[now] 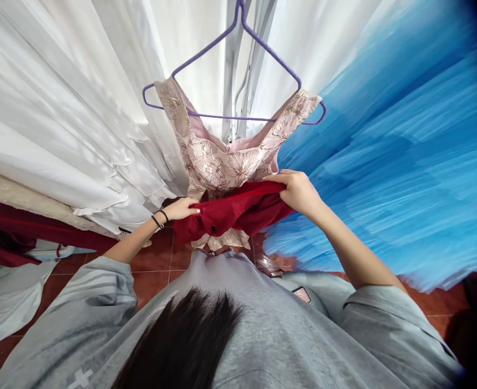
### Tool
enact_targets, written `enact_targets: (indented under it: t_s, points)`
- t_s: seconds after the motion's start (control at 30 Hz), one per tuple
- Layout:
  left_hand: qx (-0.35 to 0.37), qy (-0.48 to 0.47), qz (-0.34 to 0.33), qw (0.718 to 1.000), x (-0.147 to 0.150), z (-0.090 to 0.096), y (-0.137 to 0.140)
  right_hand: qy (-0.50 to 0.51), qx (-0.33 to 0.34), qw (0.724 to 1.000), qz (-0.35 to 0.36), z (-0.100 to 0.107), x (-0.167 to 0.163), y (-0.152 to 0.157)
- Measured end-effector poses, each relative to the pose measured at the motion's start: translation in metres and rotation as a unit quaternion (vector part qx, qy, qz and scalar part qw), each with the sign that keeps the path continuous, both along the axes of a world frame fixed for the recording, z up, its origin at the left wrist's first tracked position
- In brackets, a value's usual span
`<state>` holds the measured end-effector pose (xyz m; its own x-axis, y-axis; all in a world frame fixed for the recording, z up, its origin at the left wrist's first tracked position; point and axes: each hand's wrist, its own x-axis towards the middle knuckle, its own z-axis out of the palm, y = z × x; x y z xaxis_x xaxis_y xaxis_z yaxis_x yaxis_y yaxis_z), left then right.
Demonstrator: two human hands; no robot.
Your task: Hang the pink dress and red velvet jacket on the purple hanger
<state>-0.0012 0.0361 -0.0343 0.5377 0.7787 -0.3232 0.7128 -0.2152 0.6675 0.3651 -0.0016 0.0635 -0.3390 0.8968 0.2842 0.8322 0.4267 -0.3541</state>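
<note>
My left hand [185,209] pinches the left end of a red cloth [234,210], with black bands round the wrist. At the cloth's other end, my right hand [297,190] is closed on its upper corner. Stretched between both hands, the cloth sags in folds and has a small dark spot or hole low on it. Just behind it hangs a pale pink dress [230,165] with a metallic flower pattern, its straps over a purple hanger [238,116]. The cloth covers the dress's middle, and the hem shows below.
White curtains or fabric [80,97] hang behind and to the left. Bright blue ruffled fabric [392,162] fills the right side. Dark red fabric [52,227] lies at the left over a reddish tiled floor [153,270]. A phone-like object [302,294] is near my lap.
</note>
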Motion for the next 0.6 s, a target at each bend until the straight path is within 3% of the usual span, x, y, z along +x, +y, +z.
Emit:
enact_targets:
  t_s: [0.07, 0.1, 0.17, 0.23, 0.3, 0.4, 0.5, 0.6]
  points:
    - [0.118, -0.052, 0.091, 0.987, -0.008, 0.020, 0.010, 0.011, 0.031, 0.999, -0.010, 0.009, 0.001, 0.010]
    - [0.197, -0.084, 0.144, 0.966, -0.011, 0.035, 0.013, 0.029, 0.069, 0.997, -0.029, 0.013, 0.002, 0.014]
    - [0.345, -0.122, 0.247, 0.897, -0.016, 0.066, 0.014, 0.077, 0.155, 0.982, -0.080, 0.020, 0.002, 0.022]
    - [0.417, -0.102, 0.309, 0.849, -0.020, 0.086, 0.011, 0.102, 0.188, 0.971, -0.107, 0.016, 0.000, 0.028]
    - [0.359, -0.054, 0.312, 0.878, -0.026, 0.089, 0.007, 0.092, 0.126, 0.986, -0.060, 0.003, -0.004, 0.033]
    - [0.114, -0.057, 0.275, 0.953, -0.040, 0.084, 0.002, 0.063, -0.026, 0.997, 0.045, -0.021, -0.010, 0.040]
    - [-0.060, -0.137, 0.259, 0.954, -0.057, 0.097, 0.001, 0.063, -0.053, 0.995, 0.063, -0.022, -0.012, 0.044]
    - [-0.104, -0.169, 0.294, 0.935, -0.079, 0.130, 0.010, 0.069, -0.066, 0.986, 0.136, 0.011, -0.006, 0.044]
